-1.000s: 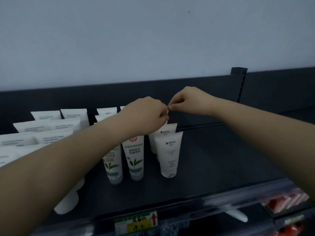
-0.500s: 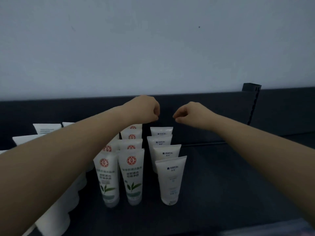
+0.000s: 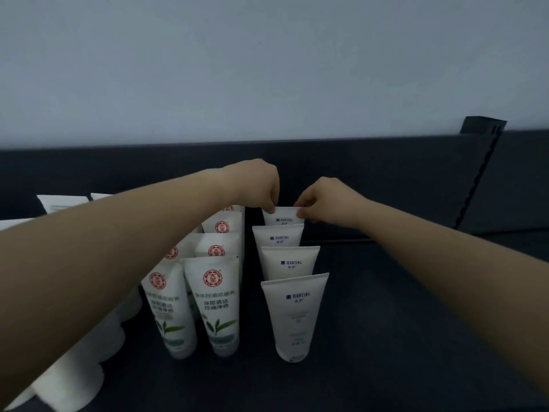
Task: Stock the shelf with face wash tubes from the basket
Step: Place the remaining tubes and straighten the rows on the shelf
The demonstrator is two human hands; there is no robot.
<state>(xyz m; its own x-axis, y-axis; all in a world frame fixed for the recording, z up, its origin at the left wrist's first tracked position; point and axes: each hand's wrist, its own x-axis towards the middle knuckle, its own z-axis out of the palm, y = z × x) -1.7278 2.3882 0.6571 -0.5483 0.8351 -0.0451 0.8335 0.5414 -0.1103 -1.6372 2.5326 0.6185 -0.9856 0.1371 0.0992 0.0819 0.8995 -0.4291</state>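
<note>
White face wash tubes stand cap-down in rows on the dark shelf point(image 3: 386, 307). The right-hand row holds several tubes with a dark printed name; its front tube point(image 3: 294, 316) stands free. At the back of that row my left hand point(image 3: 261, 185) pinches the top left corner of the rearmost tube point(image 3: 283, 217), and my right hand point(image 3: 323, 200) pinches its top right corner. Left of this row stand tubes with a red round logo and green leaves point(image 3: 218, 304). No basket is in view.
More plain white tubes point(image 3: 68, 382) crowd the shelf's left side under my left forearm. A dark back panel point(image 3: 386, 185) runs behind the rows, with a slotted upright post point(image 3: 481, 173) at the right. Bare dark shelf lies right of the rows.
Both hands, apart and holding nothing half a second ago, have come down onto the rearmost tube's top corners. The view has moved closer to the rows.
</note>
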